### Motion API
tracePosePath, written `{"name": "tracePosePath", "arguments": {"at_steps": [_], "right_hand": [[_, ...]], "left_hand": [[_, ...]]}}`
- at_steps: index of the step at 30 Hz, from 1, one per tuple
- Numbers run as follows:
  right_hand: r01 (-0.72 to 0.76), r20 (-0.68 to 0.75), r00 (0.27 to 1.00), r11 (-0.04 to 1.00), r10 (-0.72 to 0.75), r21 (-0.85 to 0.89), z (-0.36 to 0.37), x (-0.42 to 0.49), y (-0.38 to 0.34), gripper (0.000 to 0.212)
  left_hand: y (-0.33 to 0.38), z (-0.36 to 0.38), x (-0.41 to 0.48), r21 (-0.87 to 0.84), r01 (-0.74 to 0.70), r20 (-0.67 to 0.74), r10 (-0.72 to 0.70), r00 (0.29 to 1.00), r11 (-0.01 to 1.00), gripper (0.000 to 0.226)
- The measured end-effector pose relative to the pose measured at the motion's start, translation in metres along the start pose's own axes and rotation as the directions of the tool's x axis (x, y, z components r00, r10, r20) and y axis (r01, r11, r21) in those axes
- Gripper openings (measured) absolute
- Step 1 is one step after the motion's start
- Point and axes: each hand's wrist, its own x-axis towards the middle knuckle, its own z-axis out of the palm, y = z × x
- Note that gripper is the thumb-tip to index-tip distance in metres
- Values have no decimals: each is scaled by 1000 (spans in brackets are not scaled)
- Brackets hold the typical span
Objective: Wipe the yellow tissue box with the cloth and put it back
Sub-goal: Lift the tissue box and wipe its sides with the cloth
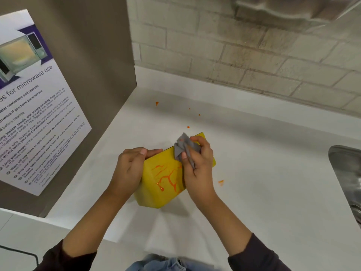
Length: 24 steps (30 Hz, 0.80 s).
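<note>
The yellow tissue box [162,178] is held tilted above the white counter [263,173], near its front edge; whether a corner rests on the surface cannot be told. Its left side is gripped by the left hand [130,169], fingers curled over the upper edge, so that face is hidden. The grey cloth [184,148] is bunched in the closed right hand [197,163] and pressed against the box's upper right part, which is largely covered. Orange streaks [166,178] are seen on the exposed face, and small orange spots [156,103] on the counter behind. A steel sink [345,177] is cut off at the right edge, and a microwave notice [33,106] at the left.
</note>
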Motion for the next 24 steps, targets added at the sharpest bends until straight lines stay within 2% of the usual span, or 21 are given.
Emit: {"name": "tracePosePath", "arguments": {"at_steps": [3, 5, 8, 11, 17, 20, 22, 24], "right_hand": [[115, 67, 991, 993, -117, 27, -11, -10, 15, 33], [128, 36, 991, 991, -127, -38, -22, -5, 28, 30], [-6, -97, 995, 998, 1, -58, -28, 12, 36, 18], [-143, -121, 982, 989, 147, 34, -18, 21, 25, 17], [77, 76, 994, 996, -81, 54, -5, -2, 4, 35], [180, 90, 979, 982, -185, 63, -21, -8, 22, 36], [112, -5, 994, 993, -112, 49, -30, -3, 36, 37], [-86, -81, 992, 989, 96, 124, -32, 7, 40, 36]], "left_hand": [[1, -1, 3, -8, 34, -4, -34, 999, 999, 44], [-1, -2, 2, -6, 43, -13, -44, 999, 999, 44], [-2, -3, -1, 23, -4, -37, 4, 999, 1000, 43], [1, -1, -2, 70, -63, -25, 65, 998, 996, 43], [10, 2, 0, 61, -40, -2, 41, 999, 997, 41], [11, -2, 0, 56, -9, -6, 10, 1000, 998, 41], [13, -3, 0, 65, -1, -8, 1, 1000, 998, 41], [15, -2, 0, 95, -11, -8, 11, 1000, 995, 40]]}}
